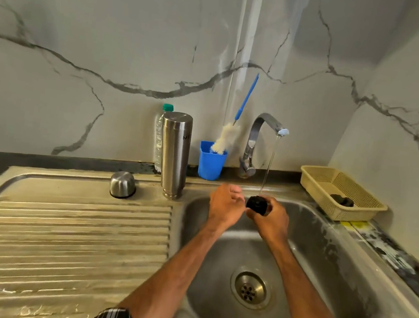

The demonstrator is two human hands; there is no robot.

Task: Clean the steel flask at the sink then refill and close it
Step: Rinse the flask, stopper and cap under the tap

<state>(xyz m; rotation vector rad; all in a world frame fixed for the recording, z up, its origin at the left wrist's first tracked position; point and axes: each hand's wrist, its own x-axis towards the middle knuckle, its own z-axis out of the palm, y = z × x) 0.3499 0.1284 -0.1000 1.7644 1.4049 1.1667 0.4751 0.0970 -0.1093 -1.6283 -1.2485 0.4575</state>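
Black and wet, the stopper [257,204] is clamped in the right grip [271,220] under the thin stream [269,164] from the tap [257,138], while the left grip [225,204] is kept just beside it, fingers loosely curled with nothing seen in them. A slip is judged the main risk: a slick stopper could be dropped into the sink [324,256] towards the drain [250,290] at six o'clock. Spray could also be thrown onto the dark desk if the stopper is tilted under the flow. The steel flask [174,154] is stood at ten o'clock from the hands, on the sink's back edge, apparently mouth down, so a careless elbow could topple it; nothing can be seen inside it. Its steel cap [123,184] is set upside down at nine o'clock of the flask. A bottle brush [226,139] is held bristles-down in the blue cup [211,163] at eleven o'clock. A small dark object [342,200] is kept in the yellow basket [356,214] at two o'clock. Behind the flask a clear plastic bottle [158,141] is stood capped; its level cannot be told.
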